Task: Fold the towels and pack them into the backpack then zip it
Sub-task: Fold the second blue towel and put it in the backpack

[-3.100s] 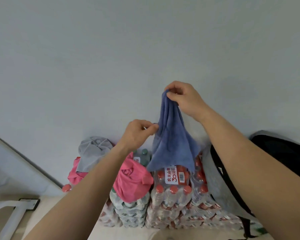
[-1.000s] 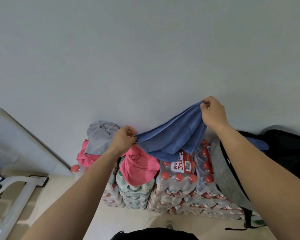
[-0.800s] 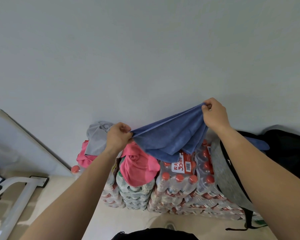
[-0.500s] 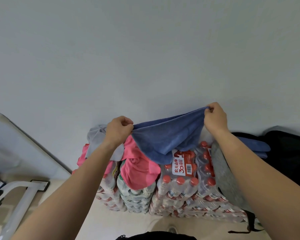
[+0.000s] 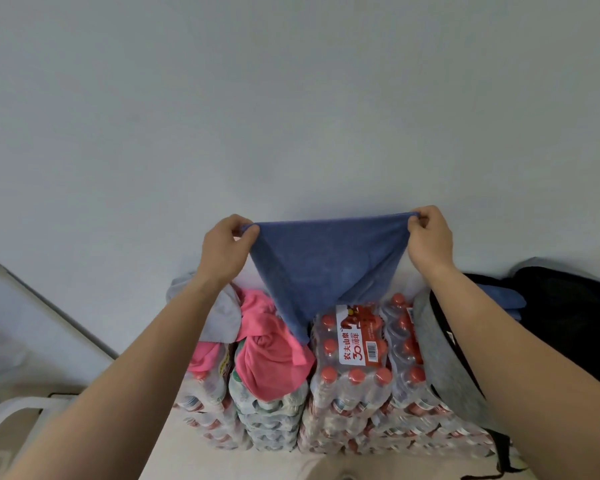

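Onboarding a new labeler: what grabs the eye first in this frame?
The blue towel, stretched taut in mid-air between the left hand and right hand, hanging to a point at centre. Below it, pink towels lie crumpled on stacked shrink-wrapped packs of red-capped water bottles. The open backpack sits at right.

Below your grip, shrink-wrapped packs of red-capped water bottles (image 5: 352,355) are stacked on the pale floor (image 5: 281,467) against the wall and carry everything. Under your left grip a pink towel (image 5: 271,348) lies crumpled on the packs, with a grey towel (image 5: 222,315) just beyond it and more pink cloth beneath that. Below your right grip the grey and black backpack (image 5: 444,355) rests on the packs.
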A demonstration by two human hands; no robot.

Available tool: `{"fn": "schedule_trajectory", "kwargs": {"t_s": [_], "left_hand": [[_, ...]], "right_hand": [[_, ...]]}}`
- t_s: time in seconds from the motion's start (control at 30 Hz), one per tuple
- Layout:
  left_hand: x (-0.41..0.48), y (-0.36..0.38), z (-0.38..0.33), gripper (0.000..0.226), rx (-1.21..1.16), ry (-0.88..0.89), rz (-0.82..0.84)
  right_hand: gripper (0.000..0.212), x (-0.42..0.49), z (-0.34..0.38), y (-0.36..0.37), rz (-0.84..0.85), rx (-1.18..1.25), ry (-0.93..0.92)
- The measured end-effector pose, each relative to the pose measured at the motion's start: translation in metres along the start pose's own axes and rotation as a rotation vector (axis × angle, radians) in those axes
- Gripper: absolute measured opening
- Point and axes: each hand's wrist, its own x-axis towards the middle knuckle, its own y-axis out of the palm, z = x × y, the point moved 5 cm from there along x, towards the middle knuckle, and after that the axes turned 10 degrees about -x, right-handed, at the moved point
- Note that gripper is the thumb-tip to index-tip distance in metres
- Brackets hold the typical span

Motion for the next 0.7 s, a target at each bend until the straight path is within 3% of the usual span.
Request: {"fn": "schedule_trajectory", "kwargs": {"t_s": [0.13, 0.33, 0.57, 0.7], "left_hand": [[0.002, 0.001, -0.011, 0.014, -0.123, -0.049, -0.068], [0.003, 0.002, -0.012, 0.017, -0.052, -0.02, -0.097], [0.009, 0.035, 0.039, 0.017, 0.161, -0.155, 0.052], [0.006, 0.049, 0.061, 0.015, 0.23, -0.193, 0.045]], "right_hand": [[0.013, -0.008, -0.002, 0.005, 0.055, 0.011, -0.047], [0.015, -0.007, -0.009, 0.012, 0.102, 0.079, 0.014], [0.017, -0.009, -0.044, 0.038, 0.153, -0.203, 0.069], [0.017, -0.015, -0.066, 0.053, 0.149, -0.283, 0.062]]}}
